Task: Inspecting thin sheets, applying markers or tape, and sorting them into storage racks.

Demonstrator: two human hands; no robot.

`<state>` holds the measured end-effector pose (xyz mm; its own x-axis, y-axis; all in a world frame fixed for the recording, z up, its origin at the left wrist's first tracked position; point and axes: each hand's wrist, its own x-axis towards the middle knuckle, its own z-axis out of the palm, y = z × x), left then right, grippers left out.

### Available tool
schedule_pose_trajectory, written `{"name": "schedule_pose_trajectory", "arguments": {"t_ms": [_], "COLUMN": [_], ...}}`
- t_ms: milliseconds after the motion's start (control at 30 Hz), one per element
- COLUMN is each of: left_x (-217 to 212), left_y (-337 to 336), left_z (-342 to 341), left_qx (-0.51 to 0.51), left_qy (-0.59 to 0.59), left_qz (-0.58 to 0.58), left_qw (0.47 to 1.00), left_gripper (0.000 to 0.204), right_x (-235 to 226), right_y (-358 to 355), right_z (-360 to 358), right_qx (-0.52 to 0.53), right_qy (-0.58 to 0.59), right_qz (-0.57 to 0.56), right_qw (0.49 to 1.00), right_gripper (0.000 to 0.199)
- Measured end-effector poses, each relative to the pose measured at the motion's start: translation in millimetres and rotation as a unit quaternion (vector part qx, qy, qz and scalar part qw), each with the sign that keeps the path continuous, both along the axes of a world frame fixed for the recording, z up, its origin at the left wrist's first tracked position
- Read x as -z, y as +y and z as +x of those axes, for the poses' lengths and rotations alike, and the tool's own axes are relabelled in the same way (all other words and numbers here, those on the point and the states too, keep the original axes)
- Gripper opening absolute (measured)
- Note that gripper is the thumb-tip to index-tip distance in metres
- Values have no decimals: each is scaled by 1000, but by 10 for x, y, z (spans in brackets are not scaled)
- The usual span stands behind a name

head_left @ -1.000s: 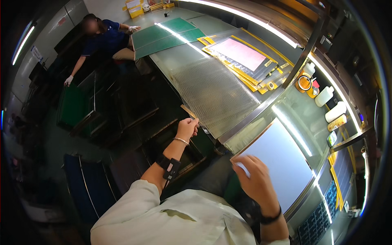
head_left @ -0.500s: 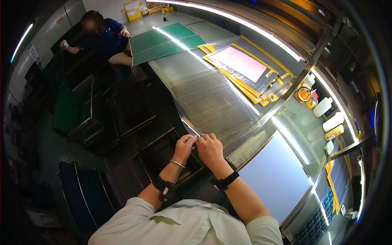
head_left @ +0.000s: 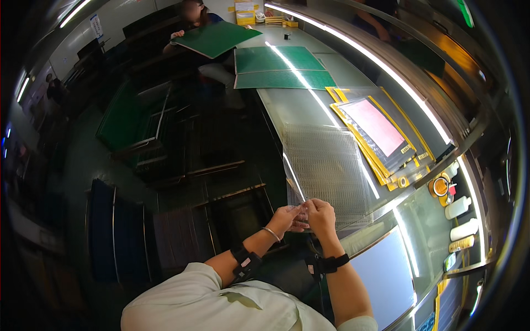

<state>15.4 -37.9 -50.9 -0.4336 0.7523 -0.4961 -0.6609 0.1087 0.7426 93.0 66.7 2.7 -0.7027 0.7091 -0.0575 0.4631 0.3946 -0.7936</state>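
At the table's (head_left: 295, 109) edge, both hands (head_left: 285, 219) (head_left: 322, 217), closed, pinch the clear sheet's (head_left: 331, 171) border, apart from the bluish panel (head_left: 383, 276).

Pale short-sleeved shirt (head_left: 174, 295); black forearm straps (head_left: 338, 262) with small boxes (head_left: 247, 266); thin light left-side bracelet (head_left: 272, 234).

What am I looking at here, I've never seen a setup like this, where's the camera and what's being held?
There's no machine arm, just a person's bare left hand and right hand. The camera is worn on their head, looking down; its wide lens bends straight edges. Both hands pinch the near edge of a clear patterned sheet on the table. Farther along lie yellow-edged sheets with a pink sheet, and a green board. Beyond, a co-worker holds up a green panel.
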Motion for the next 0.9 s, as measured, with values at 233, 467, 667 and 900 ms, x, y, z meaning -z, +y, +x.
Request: {"name": "schedule_pose_trajectory", "arguments": {"t_ms": [233,467,667,900], "left_x": [269,213,258,284], "left_y": [87,40,322,388], "left_z": [-273,-290,-212,-171], "left_qx": [-58,-109,-93,-120], "left_qy": [-1,3,22,52], "left_qz": [-25,-38,-8,-2], "left_qw": [998,993,995,991], "left_gripper": [31,27,30,36], "right_x": [-646,-1953,-2324,-2364], "right_y": [482,1592,2573,2030], "right_z": [21,903,2262,2424], "right_qx": [35,137,83,232], "right_qy": [118,293,149,201], "right_qz": [285,255,583,349], "right_qw": [951,911,794,885], "right_gripper": [18,30,41,35]}}
